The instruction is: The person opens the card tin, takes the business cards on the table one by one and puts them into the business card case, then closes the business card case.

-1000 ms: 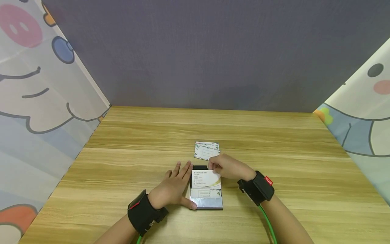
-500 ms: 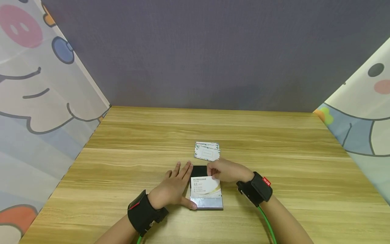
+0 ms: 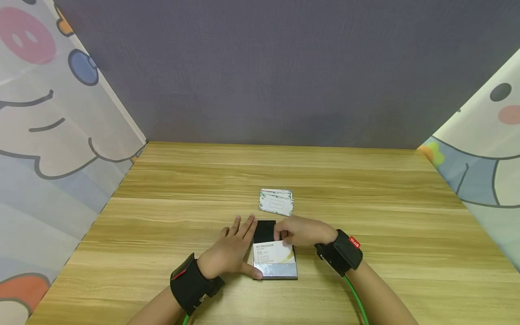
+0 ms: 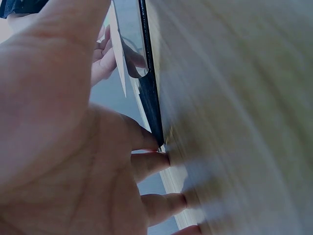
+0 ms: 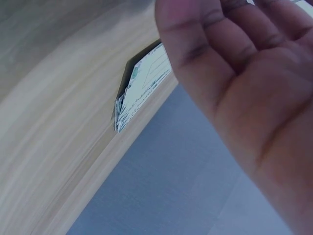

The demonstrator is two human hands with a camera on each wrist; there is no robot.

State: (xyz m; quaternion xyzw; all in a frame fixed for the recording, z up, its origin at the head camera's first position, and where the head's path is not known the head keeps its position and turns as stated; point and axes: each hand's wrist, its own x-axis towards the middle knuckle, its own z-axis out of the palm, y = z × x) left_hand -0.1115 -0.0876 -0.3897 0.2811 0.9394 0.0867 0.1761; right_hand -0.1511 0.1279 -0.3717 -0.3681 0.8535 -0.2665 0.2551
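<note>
A white business card [image 3: 270, 253] with dark print and a gold curve lies over a black card holder [image 3: 265, 230] in the head view. Its lower edge is inside the holder's clear pocket [image 3: 278, 271]. My right hand [image 3: 306, 230] pinches the card's upper right corner with curled fingers. My left hand [image 3: 229, 253] rests along the holder's left side, fingers spread and fairly straight, the thumb on the pocket's lower left corner. In the left wrist view the card [image 4: 117, 54] stands tilted away from the holder [image 4: 150, 100].
Just beyond the holder lies a small fanned stack of leaf-patterned cards [image 3: 276, 203], also seen in the right wrist view as a stack [image 5: 146, 81]. A grey panel [image 3: 280, 76] rises behind the wooden table [image 3: 183, 180], with cartoon-printed cloths at both sides.
My right hand has brought the card down toward me, and its lower edge has slid into the clear pocket, covering the leaf-patterned card there. My left hand has stayed in place.
</note>
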